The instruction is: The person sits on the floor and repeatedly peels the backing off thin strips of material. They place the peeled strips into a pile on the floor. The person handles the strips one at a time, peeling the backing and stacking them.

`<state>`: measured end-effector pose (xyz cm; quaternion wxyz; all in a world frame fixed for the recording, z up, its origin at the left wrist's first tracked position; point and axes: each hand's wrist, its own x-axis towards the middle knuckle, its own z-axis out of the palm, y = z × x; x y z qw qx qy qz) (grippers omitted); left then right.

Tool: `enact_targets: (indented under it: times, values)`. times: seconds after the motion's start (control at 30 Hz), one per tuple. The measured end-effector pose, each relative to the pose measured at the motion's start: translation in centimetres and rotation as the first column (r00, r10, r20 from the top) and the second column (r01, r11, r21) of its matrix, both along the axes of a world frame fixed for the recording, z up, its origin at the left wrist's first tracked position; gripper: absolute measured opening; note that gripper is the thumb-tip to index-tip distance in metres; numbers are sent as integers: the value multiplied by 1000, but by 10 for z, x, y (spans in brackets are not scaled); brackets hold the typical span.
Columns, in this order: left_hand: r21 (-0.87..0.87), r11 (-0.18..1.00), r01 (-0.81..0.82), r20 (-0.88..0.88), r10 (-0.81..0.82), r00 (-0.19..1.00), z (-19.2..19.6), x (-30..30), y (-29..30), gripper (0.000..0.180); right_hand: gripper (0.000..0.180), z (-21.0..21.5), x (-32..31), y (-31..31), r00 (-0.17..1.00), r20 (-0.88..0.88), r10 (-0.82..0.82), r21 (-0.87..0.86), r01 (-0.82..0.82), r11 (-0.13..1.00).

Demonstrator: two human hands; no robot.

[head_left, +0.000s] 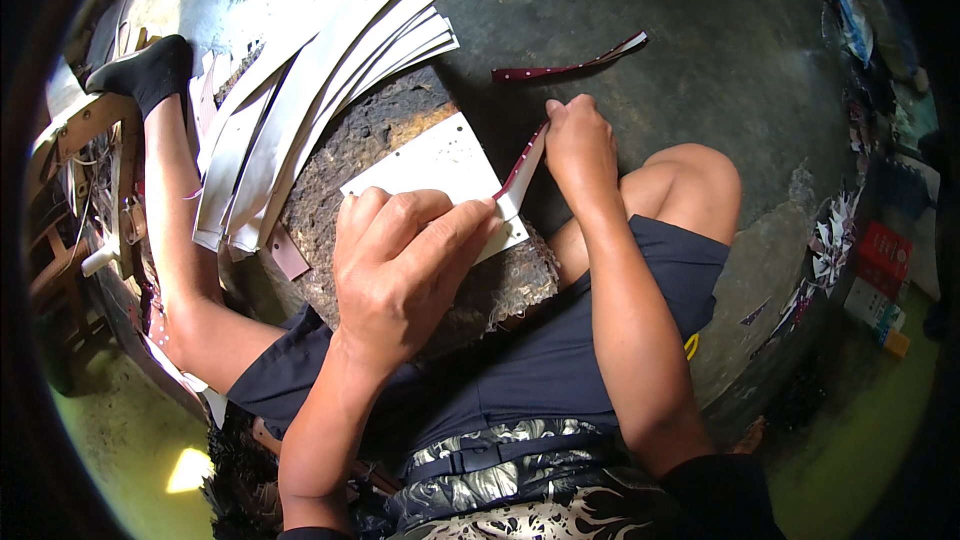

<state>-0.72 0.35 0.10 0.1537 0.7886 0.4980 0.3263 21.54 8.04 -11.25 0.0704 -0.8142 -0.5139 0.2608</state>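
A narrow dark red strip with white dots and a pale underside (524,162) stretches between my two hands. My left hand (390,250) is closed at its near end, thumb and forefinger together over a white square sheet (420,155); the fingertips are partly hidden. Farther right, my right hand (582,150) pinches the far end of the strip, raised off the sheet. The sheet has small dark holes at its corners and lies on a rough, dark block (330,155) between my legs. A similar dark red strip (570,70) rests on the floor beyond my right hand.
Long white strips (340,60) are piled across the block's far left side. A small pinkish piece (288,254) lies by its left edge. At the left rim stands a wooden frame (120,130). Scraps (832,235) and a red box (884,258) sit at the right.
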Motion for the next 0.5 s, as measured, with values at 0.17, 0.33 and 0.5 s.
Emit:
enact_targets:
  times: [0.17, 0.33, 0.5]
  values:
    - [16, 1000, -17, 39, 17, 999, -2, -2, -1, 29, 63, 58, 4, -21, -5, -931, -365, -345, 340, 875]
    - [6, 1000, -28, 22, 28, 999, -2, -2, -2, 29, 81, 91, -24, -59, -79, -995, -66, -92, 378, 921]
    - [8, 1000, -29, 0, 29, 1000, -1, 0, -1, 30, 83, 88, -33, -57, -122, -986, -114, -157, 443, 882]
